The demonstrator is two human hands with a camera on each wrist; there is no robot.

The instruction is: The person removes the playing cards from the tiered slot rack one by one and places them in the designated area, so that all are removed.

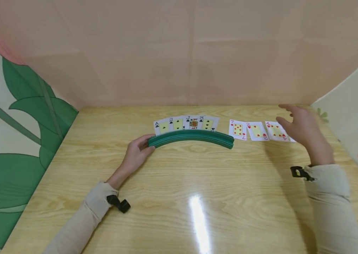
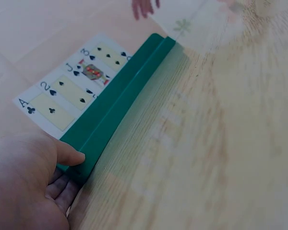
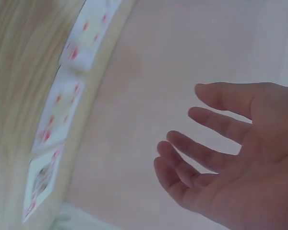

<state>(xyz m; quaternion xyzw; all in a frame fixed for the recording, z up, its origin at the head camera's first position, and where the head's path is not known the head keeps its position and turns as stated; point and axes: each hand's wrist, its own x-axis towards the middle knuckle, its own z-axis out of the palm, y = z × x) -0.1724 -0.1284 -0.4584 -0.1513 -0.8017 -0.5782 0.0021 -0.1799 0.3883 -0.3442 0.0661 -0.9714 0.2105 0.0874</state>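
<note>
My left hand (image 1: 134, 152) grips the left end of a curved green playing card holder (image 1: 191, 135), thumb in front and fingers around the end. Fanned upright in the holder are an ace of clubs (image 1: 163, 127), a two of spades (image 1: 177, 124), a jack of spades (image 1: 193, 122), a three of spades (image 1: 207, 123) and one card mostly covered. Above the right end of a row of red cards hangs my right hand (image 1: 304, 127), holding nothing, its fingers loosely bent and apart in the right wrist view. It partly hides the last card, a face card (image 3: 42, 181).
Right of the holder lie a seven of diamonds (image 1: 237, 129), a two of hearts (image 1: 256, 131) and a four of hearts (image 1: 275, 131), face up on the wooden table (image 1: 166, 197). A pinkish cloth wall (image 1: 191, 63) stands behind, with patterned panels on both sides.
</note>
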